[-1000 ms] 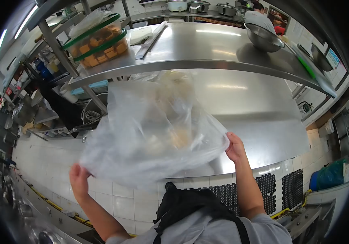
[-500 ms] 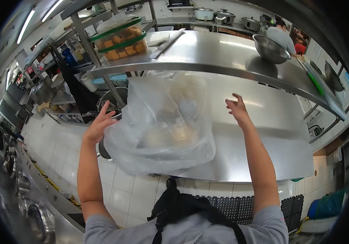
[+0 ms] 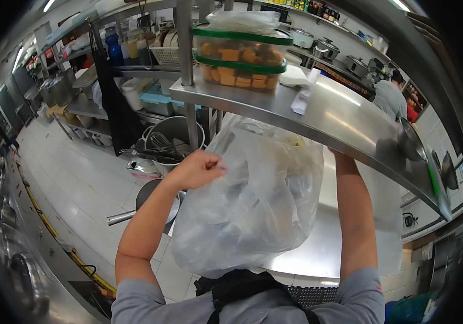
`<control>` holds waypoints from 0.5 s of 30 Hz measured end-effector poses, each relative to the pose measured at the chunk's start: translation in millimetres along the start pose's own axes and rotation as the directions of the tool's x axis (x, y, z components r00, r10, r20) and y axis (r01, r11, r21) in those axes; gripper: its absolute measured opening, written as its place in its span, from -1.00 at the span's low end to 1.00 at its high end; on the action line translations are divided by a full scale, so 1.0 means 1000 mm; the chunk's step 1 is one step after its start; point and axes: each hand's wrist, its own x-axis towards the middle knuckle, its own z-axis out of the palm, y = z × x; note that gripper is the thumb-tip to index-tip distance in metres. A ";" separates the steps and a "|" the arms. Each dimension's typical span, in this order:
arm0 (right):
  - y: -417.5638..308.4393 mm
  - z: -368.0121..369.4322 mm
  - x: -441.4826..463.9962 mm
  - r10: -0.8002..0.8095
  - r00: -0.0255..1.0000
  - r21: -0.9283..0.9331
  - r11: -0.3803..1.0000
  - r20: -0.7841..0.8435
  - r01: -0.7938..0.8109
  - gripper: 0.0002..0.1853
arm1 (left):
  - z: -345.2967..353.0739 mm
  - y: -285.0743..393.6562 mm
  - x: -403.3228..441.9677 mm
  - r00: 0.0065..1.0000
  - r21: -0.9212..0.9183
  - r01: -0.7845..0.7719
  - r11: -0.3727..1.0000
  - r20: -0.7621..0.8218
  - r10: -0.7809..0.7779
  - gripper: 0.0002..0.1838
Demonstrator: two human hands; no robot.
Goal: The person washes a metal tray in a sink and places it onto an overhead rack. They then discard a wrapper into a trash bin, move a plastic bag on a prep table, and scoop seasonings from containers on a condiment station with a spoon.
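Now my left hand (image 3: 201, 168) curls against the bag (image 3: 253, 210), pinching or not I can't tell; the shelf (image 3: 361, 121) hides my right hand's (image 3: 341, 156) grip. Bag overhangs the table (image 3: 318, 259): a hard tug might drop it.

A translucent plastic bag (image 3: 253, 205) spreads over the left end of a steel worktable (image 3: 358, 243), the left hand (image 3: 201, 168) curled at its left side, the right hand (image 3: 338, 153) mostly hidden behind the steel shelf (image 3: 345, 116) on which two green-lidded containers (image 3: 240, 63) of orange cubes (image 3: 242, 80) stand stacked at the left
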 end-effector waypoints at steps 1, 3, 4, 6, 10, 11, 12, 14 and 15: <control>-0.002 -0.001 0.004 -0.024 1.000 0.087 0.996 -0.001 0.024 -0.42 | -0.001 -0.002 0.005 1.000 -0.010 0.006 1.000 0.002 -0.006 -0.77; -0.014 -0.016 0.003 -0.064 0.998 0.260 0.964 0.004 0.060 -0.45 | -0.001 0.013 0.013 0.970 -0.327 -0.032 0.944 -0.236 -0.049 -0.88; -0.022 -0.024 0.000 -0.080 0.997 0.326 0.943 0.012 0.072 -0.47 | 0.002 0.016 0.019 0.971 -0.333 -0.029 0.942 -0.232 -0.053 -0.88; -0.038 -0.039 -0.009 -0.106 0.994 0.437 0.896 0.034 0.080 -0.50 | 0.010 0.024 0.030 0.853 -0.262 -0.427 0.865 -0.433 0.290 -0.95; -0.049 -0.082 -0.042 -0.127 0.988 0.606 0.794 0.087 0.048 -0.56 | 0.020 0.074 0.030 0.698 0.187 -0.640 0.745 -0.264 0.666 -0.79; -0.051 -0.096 -0.055 -0.123 0.987 0.634 0.772 0.101 0.031 -0.58 | 0.027 0.082 0.032 0.672 0.199 -0.674 0.711 -0.235 0.702 -0.73; -0.053 -0.113 -0.073 -0.113 0.987 0.655 0.756 0.115 0.010 -0.59 | 0.037 0.091 0.033 0.610 0.237 -0.725 0.647 -0.215 0.763 -0.75; -0.053 -0.138 -0.116 -0.119 0.985 0.611 0.792 0.128 0.016 -0.61 | 0.055 0.107 0.036 0.550 0.272 -0.767 0.582 -0.189 0.813 -0.78; -0.053 -0.144 -0.136 -0.145 0.985 0.480 0.873 0.093 0.083 -0.59 | 0.065 0.114 0.036 0.522 0.274 -0.809 0.520 -0.071 0.850 -0.80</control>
